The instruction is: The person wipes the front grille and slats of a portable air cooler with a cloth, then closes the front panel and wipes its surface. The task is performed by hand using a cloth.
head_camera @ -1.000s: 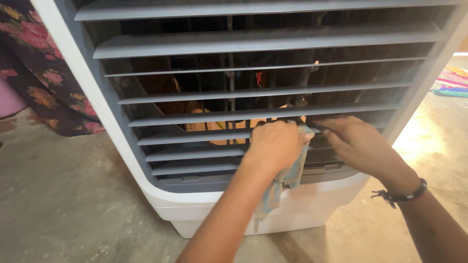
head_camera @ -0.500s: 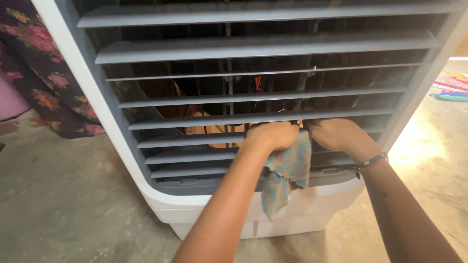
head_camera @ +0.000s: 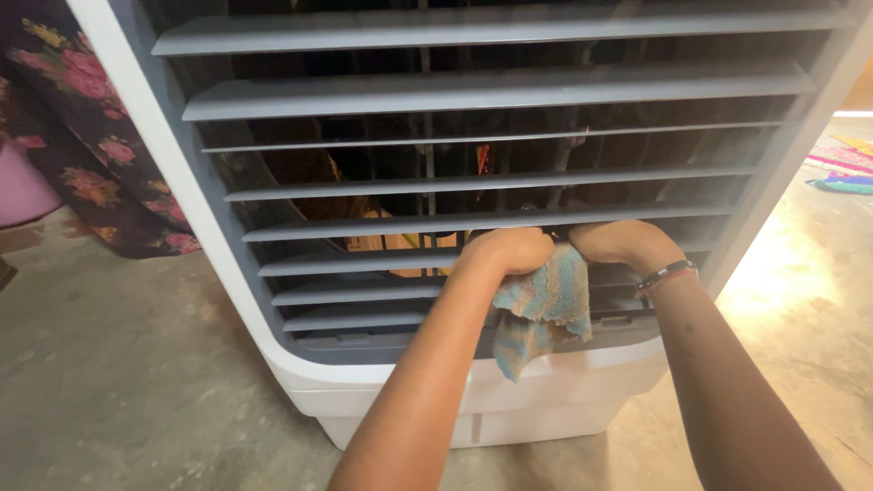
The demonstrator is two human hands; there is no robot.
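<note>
A bare concrete floor [head_camera: 118, 364] is spreading out below and to both sides of the hands, with sunlight falling on it to the right of the right hand. A big white air cooler [head_camera: 473, 400] is standing on that floor and filling the space directly ahead of the hands; its front is showing a bank of grey horizontal louvres [head_camera: 482, 91] above and behind the hands, with dark innards and something tan showing between the slats. A dark floral cloth [head_camera: 82, 136] is hanging far to the left of the left hand, and a colourful mat [head_camera: 841, 168] is lying far to the right of the right hand.

The left hand [head_camera: 505, 253] is curling into a closed fist against the lower louvres, gripping a blue-and-tan checked rag [head_camera: 541, 309]; the rag is hanging down from under the fist, in front of the cooler's lower grille, between the two wrists. The right hand [head_camera: 623, 244] is sitting just beside the left, fingers bent and pushing in at the same slat, touching the rag's upper edge; whether it is pinching anything is hidden. A dark wristband [head_camera: 666, 273] is circling the right wrist.
</note>
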